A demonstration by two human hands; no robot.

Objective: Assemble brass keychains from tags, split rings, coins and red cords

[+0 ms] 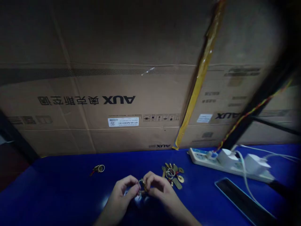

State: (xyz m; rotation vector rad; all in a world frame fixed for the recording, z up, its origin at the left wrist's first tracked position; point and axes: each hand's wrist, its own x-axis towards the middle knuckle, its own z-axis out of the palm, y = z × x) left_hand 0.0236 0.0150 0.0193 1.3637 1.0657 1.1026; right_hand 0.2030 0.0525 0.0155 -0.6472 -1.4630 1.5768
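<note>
My left hand (123, 193) and my right hand (158, 188) meet low over the blue tabletop (58, 191). Between their fingertips they pinch a small brass ring (142, 185) with small metal pieces hanging below it, partly hidden by my fingers. Just right of my right hand lies a heap of brass keys or tags on a ring (172, 175), not touching it. Farther left, apart from both hands, a single brass ring with a small piece (98, 169) lies alone.
Large upside-down AUX cardboard cartons (94, 100) stand along the table's back edge. At right lie a white power strip (199, 156) with white plug chargers (256, 164) and cables, and a dark flat tablet or phone (242, 201). A black upright (265, 94) crosses the right side.
</note>
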